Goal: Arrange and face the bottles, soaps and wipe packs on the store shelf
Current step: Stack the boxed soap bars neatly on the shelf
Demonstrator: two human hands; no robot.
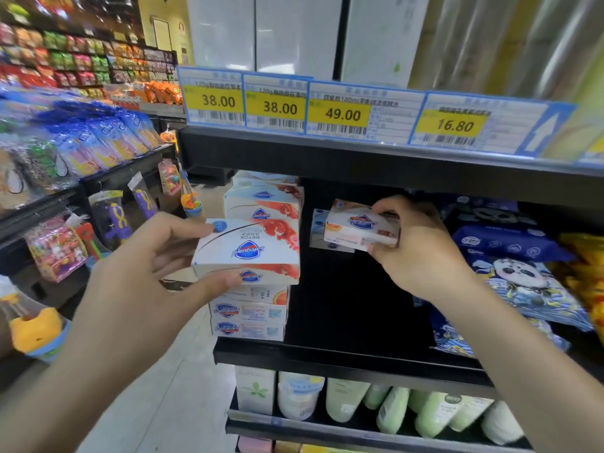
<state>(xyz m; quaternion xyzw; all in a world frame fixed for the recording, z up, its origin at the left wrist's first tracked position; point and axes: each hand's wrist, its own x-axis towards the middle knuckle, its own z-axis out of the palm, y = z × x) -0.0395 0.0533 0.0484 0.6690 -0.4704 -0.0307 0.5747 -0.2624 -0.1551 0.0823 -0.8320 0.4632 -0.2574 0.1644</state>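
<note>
My left hand grips a white and red soap box, printed upside down, at the top of a stack of soap boxes on the left end of the black shelf. More red and white soap boxes stand behind it. My right hand holds a smaller white soap box with an orange picture in the air above the shelf's bare middle. Another box shows just behind it. Blue wipe packs and a panda-print pack lie at the right.
Price tags line the shelf edge above. Pale green and white bottles fill the shelf below. Yellow packs sit at the far right. To the left runs an aisle with toy and snack racks.
</note>
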